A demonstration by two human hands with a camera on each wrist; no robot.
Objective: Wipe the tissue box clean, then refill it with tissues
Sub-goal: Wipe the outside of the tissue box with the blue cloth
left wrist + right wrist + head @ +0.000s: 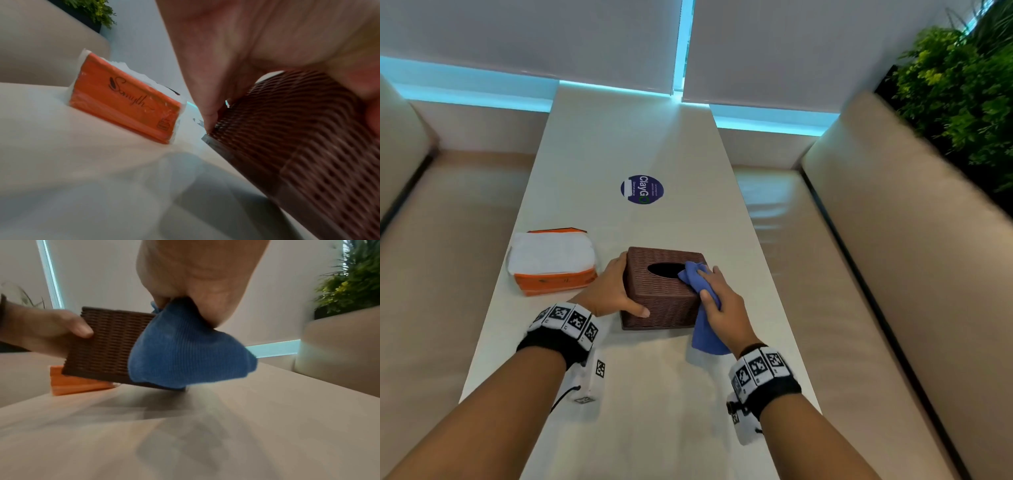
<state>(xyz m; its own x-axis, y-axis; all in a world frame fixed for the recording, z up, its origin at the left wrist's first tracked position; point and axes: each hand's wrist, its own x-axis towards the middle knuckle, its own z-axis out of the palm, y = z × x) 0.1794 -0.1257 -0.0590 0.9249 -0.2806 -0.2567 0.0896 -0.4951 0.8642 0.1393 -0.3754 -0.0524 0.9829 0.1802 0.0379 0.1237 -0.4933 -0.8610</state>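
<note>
The tissue box point(664, 291) at centre frame looks woven like wicker, brown and matt. The cloth point(705, 325) is blue, ribbed and soft. The tissue pack point(553, 262) wears glossy orange plastic. The worktop point(654, 394) is smooth and pale.

Brown woven tissue box point(664, 291), blue ribbed cloth point(705, 329), orange, seemingly white-topped tissue pack point(553, 262)

Tissue box point(664, 287) on table point(640, 394), tissue pack point(553, 262) left of it, sticker point(642, 189) behind

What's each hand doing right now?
Left hand: grips the tissue box.
Right hand: holds the blue cloth against the box.
</note>
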